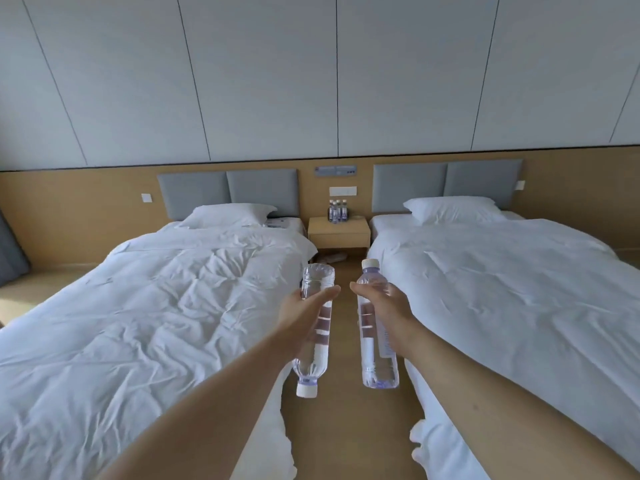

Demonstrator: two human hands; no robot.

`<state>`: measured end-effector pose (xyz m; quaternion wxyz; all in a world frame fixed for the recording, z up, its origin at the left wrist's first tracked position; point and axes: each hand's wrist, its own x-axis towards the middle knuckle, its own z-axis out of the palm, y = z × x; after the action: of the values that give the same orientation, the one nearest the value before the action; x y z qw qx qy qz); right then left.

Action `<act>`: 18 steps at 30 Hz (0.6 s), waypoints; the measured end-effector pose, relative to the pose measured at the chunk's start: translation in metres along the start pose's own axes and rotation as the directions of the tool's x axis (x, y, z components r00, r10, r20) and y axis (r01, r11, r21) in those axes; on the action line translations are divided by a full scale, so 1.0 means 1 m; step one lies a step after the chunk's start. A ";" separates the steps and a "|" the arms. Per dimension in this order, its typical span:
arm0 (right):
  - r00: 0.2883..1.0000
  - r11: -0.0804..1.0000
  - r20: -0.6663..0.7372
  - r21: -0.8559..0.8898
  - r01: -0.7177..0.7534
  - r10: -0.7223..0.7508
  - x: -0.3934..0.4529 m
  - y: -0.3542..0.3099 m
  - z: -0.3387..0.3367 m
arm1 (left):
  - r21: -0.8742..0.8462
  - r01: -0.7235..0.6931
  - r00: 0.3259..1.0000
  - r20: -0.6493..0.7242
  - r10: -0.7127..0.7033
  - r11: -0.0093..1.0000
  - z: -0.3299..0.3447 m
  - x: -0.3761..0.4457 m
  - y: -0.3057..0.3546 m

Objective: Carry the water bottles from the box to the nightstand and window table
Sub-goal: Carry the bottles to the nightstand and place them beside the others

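My left hand (300, 315) grips a clear water bottle (313, 355) round its middle, held upside down with the white cap pointing at the floor. In my right hand (388, 311) is a second clear water bottle (375, 355), upright with its white cap on top. Both arms reach forward over the aisle between two beds. Far ahead, a light wooden nightstand (338, 233) stands against the wall between the beds. Several water bottles (337, 212) stand together on its top. The box and the window table are out of view.
A rumpled white bed (149, 306) lies on the left and a smoother white bed (512, 292) on the right. A narrow wooden floor aisle (349, 431) runs between them to the nightstand. Slippers (332, 258) lie under the nightstand. Wall switches (343, 191) sit above it.
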<state>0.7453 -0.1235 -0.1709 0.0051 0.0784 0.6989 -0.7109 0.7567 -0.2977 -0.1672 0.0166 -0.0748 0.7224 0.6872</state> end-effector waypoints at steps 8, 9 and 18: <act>0.990 1.000 -0.142 0.007 -0.001 0.002 0.108 -0.018 0.040 | 0.032 0.023 0.994 0.108 -0.027 0.999 -0.016 0.149 0.019; 0.989 1.000 -0.148 0.007 -0.009 0.009 0.122 -0.018 0.043 | 0.030 0.030 0.993 0.110 -0.033 0.999 -0.015 0.166 0.020; 0.980 0.999 -0.198 0.010 -0.032 0.034 0.285 -0.017 0.027 | 0.041 0.055 0.993 0.098 -0.059 0.998 0.030 0.330 0.020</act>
<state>0.4589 -0.1206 -0.1876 -0.0528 0.1603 0.6920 -0.7019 0.4251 -0.2947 -0.1909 0.0737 -0.0607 0.7311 0.6756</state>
